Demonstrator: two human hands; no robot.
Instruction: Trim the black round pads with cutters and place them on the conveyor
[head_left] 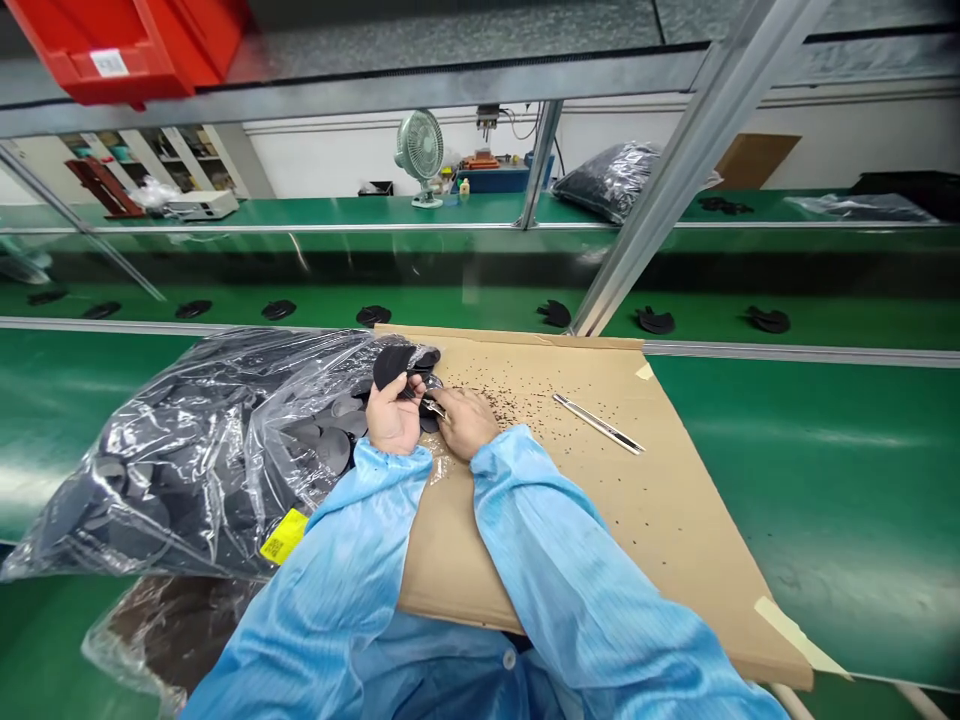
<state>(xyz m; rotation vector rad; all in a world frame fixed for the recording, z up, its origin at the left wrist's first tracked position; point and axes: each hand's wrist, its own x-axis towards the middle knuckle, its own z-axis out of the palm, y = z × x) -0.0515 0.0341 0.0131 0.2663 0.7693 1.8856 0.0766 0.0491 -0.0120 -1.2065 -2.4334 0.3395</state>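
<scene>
My left hand [394, 418] is closed around a flat, rounded black piece [392, 366] and holds it up over the mouth of a clear plastic bag [225, 450]. More dark rounded pieces [330, 445] spill out of that bag beside my wrist. Just right of it, my right hand [466, 420] is closed on a small shiny metal tool [435, 406]. The tool points at the edge of the black piece; my fingers cover most of it, and whether it touches cannot be told. Beneath both hands lies a cardboard sheet [450, 560] strewn with tiny black bits [517, 405].
A slim utility knife [598, 424] rests on the cardboard, right of my hands. Behind runs a green belt [465, 310] with several black pieces spaced along it. A slanted metal post [660, 180] rises at the right; a red bin [142, 50] sits overhead at left.
</scene>
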